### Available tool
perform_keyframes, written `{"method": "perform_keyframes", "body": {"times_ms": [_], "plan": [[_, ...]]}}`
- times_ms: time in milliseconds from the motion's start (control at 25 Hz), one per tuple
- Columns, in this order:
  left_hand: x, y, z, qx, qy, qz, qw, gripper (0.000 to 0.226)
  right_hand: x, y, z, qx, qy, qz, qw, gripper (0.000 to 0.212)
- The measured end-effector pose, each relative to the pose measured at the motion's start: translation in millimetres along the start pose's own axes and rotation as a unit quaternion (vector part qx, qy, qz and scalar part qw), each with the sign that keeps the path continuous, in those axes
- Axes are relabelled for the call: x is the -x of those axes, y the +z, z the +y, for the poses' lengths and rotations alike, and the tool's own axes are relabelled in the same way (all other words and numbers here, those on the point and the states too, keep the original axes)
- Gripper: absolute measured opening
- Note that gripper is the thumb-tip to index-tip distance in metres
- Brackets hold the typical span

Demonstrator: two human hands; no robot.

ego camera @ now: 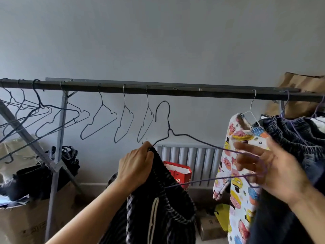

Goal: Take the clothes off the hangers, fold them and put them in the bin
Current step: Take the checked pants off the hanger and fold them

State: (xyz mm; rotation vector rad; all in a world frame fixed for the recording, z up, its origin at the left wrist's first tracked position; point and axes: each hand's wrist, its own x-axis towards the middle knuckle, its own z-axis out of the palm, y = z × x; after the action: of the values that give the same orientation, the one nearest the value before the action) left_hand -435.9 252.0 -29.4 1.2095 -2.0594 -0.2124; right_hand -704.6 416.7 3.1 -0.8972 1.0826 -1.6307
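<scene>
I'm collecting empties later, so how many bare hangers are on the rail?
7: four bare hangers bunched at the rail's left end, three spaced along its middle. More may hide in the tangle.

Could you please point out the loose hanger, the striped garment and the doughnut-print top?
hanger [169, 129], head view, neck below hook.
striped garment [139, 217], head view, fabric beside drawstring.
doughnut-print top [242, 134], head view, front below collar.
</scene>
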Motion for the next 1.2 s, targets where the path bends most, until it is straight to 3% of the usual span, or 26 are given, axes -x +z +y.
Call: {"method": "perform_keyframes", "body": {"times_ms": [80, 160, 240, 320, 360, 440, 560, 680, 800, 1080, 1200], "plan": [[-1, 6, 0, -0.011, 0.031, -0.001, 0.999, 0.008, 6, 2, -6, 0.159, 0.015, -0.021, 0.987, 0.081], [-4, 12, 1, 0.086, 0.059, -0.043, 0.994, 0.017, 8, 6, -10, 0.261, -0.019, 0.018, 0.965, 0.085], [-7, 16, -1, 0.306, 0.035, -0.079, 0.948, 0.030, 10, 0, -21, 0.277, -0.054, 0.052, 0.958, 0.065], [-10, 16, -15, 0.416, -0.029, -0.010, 0.909, 0.034, 14, -9, -43, 0.233, -0.062, 0.096, 0.966, 0.028], [-13, 16, -23, 0.423, -0.062, 0.021, 0.904, 0.037, 15, -15, -54, 0.204, -0.057, 0.113, 0.971, 0.020], [-16, 13, -35, 0.360, -0.086, 0.033, 0.929, 0.043, 13, -24, -68, 0.171, -0.060, 0.160, 0.970, 0.027], [-13, 9, -30, 0.236, -0.028, -0.006, 0.971, 0.040, -9, -12, -64, 0.187, -0.105, 0.212, 0.953, 0.028], [-7, 0, -19, 0.182, 0.016, -0.008, 0.983, 0.036, -53, 20, -45, 0.254, -0.150, 0.261, 0.919, 0.024], [-8, -14, -18, 0.184, 0.021, -0.001, 0.983, 0.035, -97, 42, -26, 0.300, -0.148, 0.304, 0.892, 0.023], [-15, -38, -30, 0.246, -0.007, -0.009, 0.969, 0.035, -105, 66, 46, 0.304, -0.069, 0.262, 0.913, 0.019], [-19, -49, -36, 0.267, -0.017, -0.006, 0.964, 0.035, -103, 69, 63, 0.306, -0.078, 0.281, 0.906, 0.020]]}}
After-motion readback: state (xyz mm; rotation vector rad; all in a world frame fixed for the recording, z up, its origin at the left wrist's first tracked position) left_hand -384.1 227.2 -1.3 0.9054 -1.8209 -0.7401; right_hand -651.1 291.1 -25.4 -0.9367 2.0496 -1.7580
